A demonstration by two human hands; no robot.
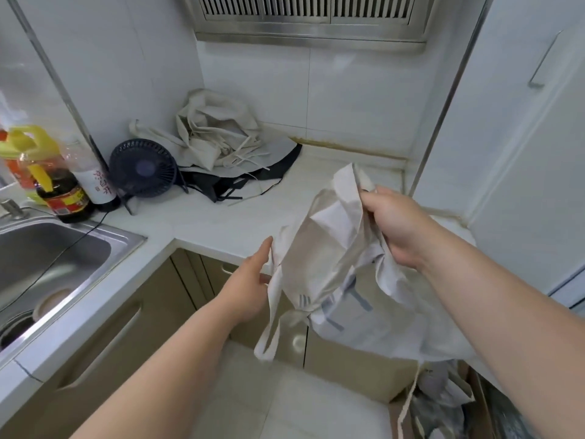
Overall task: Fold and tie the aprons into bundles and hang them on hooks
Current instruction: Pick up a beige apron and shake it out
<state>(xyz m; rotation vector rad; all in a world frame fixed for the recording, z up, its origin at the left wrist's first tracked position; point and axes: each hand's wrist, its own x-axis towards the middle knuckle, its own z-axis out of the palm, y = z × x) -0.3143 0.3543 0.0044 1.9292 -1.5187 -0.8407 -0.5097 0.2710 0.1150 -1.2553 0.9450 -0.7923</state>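
Observation:
A cream apron (329,248) hangs crumpled in the air over the counter's front edge, a strap loop dangling below it. My right hand (395,226) grips its bunched upper part. My left hand (250,286) holds the apron's left edge, thumb in front and fingers behind the cloth. Farther back on the counter lies a heap of other aprons (218,134), cream ones piled on a black one (253,179), with loose ties trailing out.
A small dark fan (144,167) stands left of the heap, its cable running over the steel sink (53,248). Sauce and oil bottles (60,191) crowd the sink corner. White counter (205,223), tan cabinets below, a white fridge on the right, a box of bags on the floor.

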